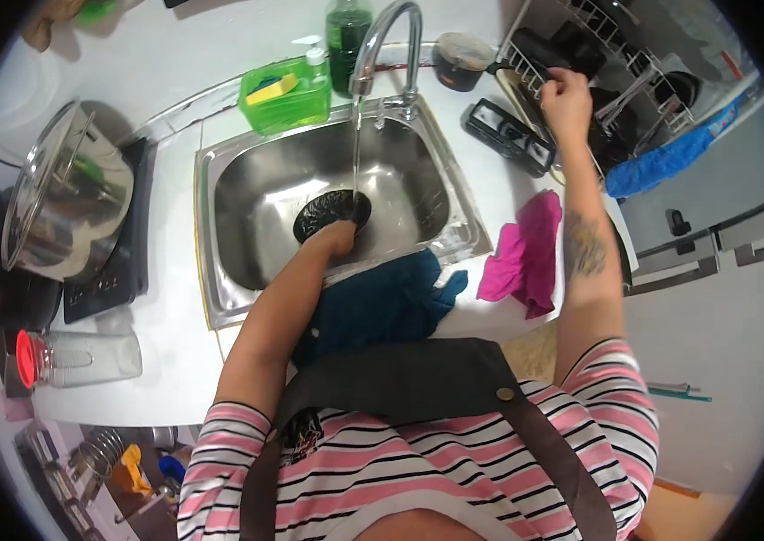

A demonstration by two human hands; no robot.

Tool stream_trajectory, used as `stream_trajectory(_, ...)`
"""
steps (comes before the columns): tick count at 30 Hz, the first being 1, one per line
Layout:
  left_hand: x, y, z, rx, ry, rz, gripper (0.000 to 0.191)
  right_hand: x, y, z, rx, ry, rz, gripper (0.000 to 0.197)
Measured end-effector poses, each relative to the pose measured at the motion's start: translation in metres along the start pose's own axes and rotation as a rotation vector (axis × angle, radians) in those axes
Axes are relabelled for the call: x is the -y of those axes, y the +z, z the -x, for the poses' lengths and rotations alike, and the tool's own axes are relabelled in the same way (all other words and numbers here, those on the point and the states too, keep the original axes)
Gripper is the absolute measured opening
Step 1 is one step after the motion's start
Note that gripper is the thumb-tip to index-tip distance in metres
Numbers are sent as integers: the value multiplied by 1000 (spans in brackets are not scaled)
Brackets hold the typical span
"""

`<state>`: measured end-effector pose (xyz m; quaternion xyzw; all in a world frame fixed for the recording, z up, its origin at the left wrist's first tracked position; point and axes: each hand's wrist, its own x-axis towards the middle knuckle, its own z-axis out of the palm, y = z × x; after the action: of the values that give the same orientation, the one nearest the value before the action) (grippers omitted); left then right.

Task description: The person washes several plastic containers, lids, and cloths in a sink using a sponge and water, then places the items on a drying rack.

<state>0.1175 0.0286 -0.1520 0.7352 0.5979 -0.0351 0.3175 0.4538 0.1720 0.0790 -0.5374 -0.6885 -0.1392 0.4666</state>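
Note:
Inside the stainless steel sink [388, 182], my left hand [334, 238] grips the near edge of a black round dish [328, 209]; whether it is a plate or a shallow bowl is unclear. Water from the curved chrome faucet [414, 47] runs onto the dish. My right hand [568, 105] reaches to the white wire dish rack [524, 71] at the right, its fingers bent beside a black container [578, 51]. What those fingers hold, if anything, is hidden. A dark teal cloth [375, 297] drapes over the sink's front edge below my left hand.
A black compartmented holder [510, 137] and a pink cloth [534, 257] lie right of the sink. Behind it stand a green caddy [287, 115] with a yellow sponge [272, 89] and a green bottle [348, 51]. Leftward are a steel pot [77, 196] and a red-lidded jug [94, 358].

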Motion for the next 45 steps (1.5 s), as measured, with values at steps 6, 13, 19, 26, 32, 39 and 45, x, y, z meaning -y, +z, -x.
stream_trajectory(6,-6,-28,6,-470,7,252,30,143,82,127,973,972,-1298,15)
stream_trajectory(13,-36,-84,50,-806,75,604,22,217,88,88,1291,879,-1310,22)
stream_trajectory(19,-60,-119,44,-851,-154,102,44,195,102,108,681,156,-566,43)
stream_trajectory(26,-96,-137,41,-827,-160,150,44,145,121,159,412,832,-879,48)
stream_trajectory(32,-27,-100,32,-964,-104,662,56,136,132,179,212,1762,-1614,57)
stream_trajectory(39,-71,-49,54,-1077,-99,-93,77,151,136,202,298,1979,-1374,60)
stream_trajectory(45,-68,-58,48,-1007,123,-383,70,145,147,213,386,1774,-1609,57)
